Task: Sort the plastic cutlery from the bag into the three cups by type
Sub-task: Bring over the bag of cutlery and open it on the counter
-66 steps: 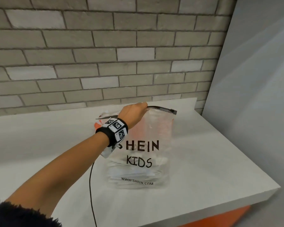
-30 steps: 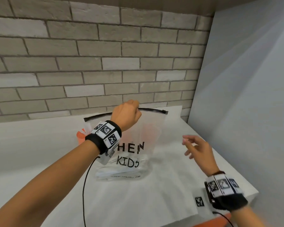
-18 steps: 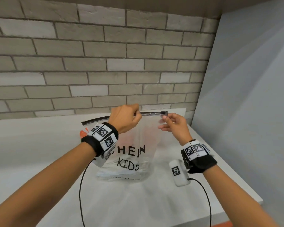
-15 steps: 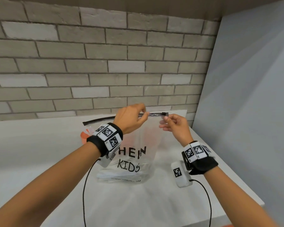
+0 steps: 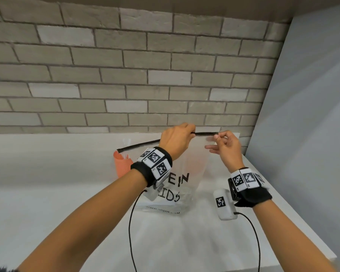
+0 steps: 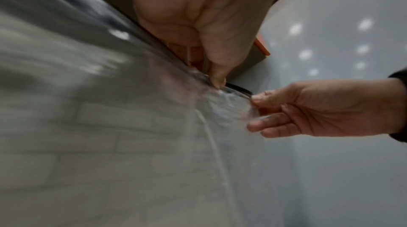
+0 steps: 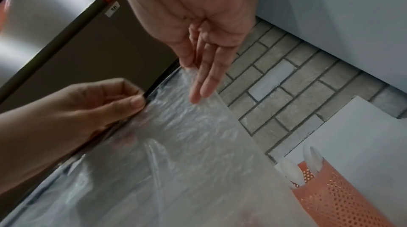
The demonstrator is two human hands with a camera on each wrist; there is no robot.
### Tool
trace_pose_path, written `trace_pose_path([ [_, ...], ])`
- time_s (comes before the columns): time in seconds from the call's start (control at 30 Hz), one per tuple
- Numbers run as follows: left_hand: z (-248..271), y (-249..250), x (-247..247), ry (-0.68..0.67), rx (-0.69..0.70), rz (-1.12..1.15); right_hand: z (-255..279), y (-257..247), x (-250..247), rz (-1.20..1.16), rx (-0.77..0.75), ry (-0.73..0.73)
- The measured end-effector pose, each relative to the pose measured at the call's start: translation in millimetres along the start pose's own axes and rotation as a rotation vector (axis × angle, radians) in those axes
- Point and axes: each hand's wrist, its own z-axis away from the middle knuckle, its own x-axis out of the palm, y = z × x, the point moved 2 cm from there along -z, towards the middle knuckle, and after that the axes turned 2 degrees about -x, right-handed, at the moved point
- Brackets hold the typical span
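A clear plastic bag (image 5: 186, 171) printed with black letters stands on the white counter (image 5: 67, 193), held up by its black zip strip (image 5: 204, 133). My left hand (image 5: 191, 133) pinches the strip near its middle, thumb (image 6: 216, 82) pressed on it. My right hand (image 5: 216, 136) pinches the strip's right end, its other fingers (image 7: 202, 89) straight along the film (image 7: 176, 161). An orange perforated cup (image 5: 122, 165) stands behind the bag's left side. In the right wrist view an orange cup (image 7: 330, 194) holds white spoons (image 7: 312, 159). The bag's contents are hidden behind my left wrist.
A brick wall (image 5: 126, 75) runs along the back of the counter and a grey panel (image 5: 302, 114) closes its right side. The counter's front right corner (image 5: 330, 258) is close to my right forearm. Black cables (image 5: 131, 222) hang from both wrist bands.
My right hand came in from the right, rose to the bag's top and took the right end of the zip strip. My left hand kept its pinch on the strip throughout.
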Motion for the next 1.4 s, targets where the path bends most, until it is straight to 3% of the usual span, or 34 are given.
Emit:
trace_pose_path([
  [0.27, 56, -115, -38, 0.092, -0.215, -0.075, -9, -1, 22, -0.023, -0.015, 0.008],
  [0.47, 75, -152, -47, 0.072, -0.375, -0.047, -13, 0, 29, -0.027, -0.014, 0.031],
  [0.6, 77, -158, -51, 0.036, -0.38, -0.003, -14, 0, 27, -0.038, 0.006, 0.023],
  [0.77, 63, -140, -53, 0.071, -0.407, 0.298, -13, -4, 30, -0.05, 0.038, 0.061],
  [0.97, 44, -121, -27, -0.143, -0.369, 0.069, -11, -8, 32, 0.062, 0.038, 0.089],
  [1.07, 42, -117, -19, -0.218, -0.405, 0.047, -12, -10, 30, 0.184, 0.058, 0.019],
  [1.2, 36, -103, -17, -0.073, -0.43, 0.237, -8, -13, 34, 0.678, 0.187, -0.265],
  [1.3, 39, -89, -12, -0.046, -0.423, 0.324, 0, -7, 37, 0.926, 0.29, -0.424],
  [1.33, 41, -87, -10, -0.062, -0.425, 0.333, 2, -4, 36, 0.926, 0.32, -0.446],
  [1.4, 45, -88, -8, -0.146, -0.433, 0.287, 4, 4, 33, 0.649, 0.421, -0.423],
])
